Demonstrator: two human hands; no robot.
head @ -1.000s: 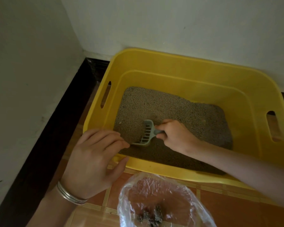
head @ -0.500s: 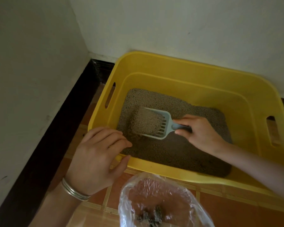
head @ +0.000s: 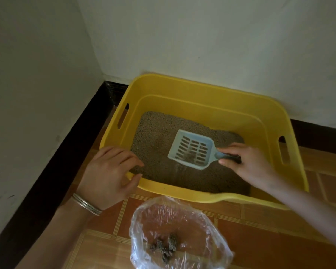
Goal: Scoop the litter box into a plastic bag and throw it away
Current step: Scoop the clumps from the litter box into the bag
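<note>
A yellow litter box (head: 202, 88) stands on the floor in the room's corner, with grey litter (head: 155, 136) spread over its bottom. My right hand (head: 246, 164) grips the handle of a pale blue slotted scoop (head: 192, 149), held level above the litter; only a few grains cling to its slots, and some fall below it. My left hand (head: 107, 175) rests on the box's near left rim, thumb outside and fingers over the edge. A clear plastic bag (head: 178, 233) lies open on the floor in front of the box, with dark clumps (head: 165, 246) at its bottom.
White walls (head: 37, 74) meet right behind the box, with a dark skirting board (head: 52, 171) along the left. Orange-brown floor tiles (head: 260, 239) lie in front and to the right. A silver bangle (head: 86, 204) is on my left wrist.
The scoop dug into the litter at the near left, rose full, then moved right while the litter sifted out through its slots. My left hand stayed on the rim.
</note>
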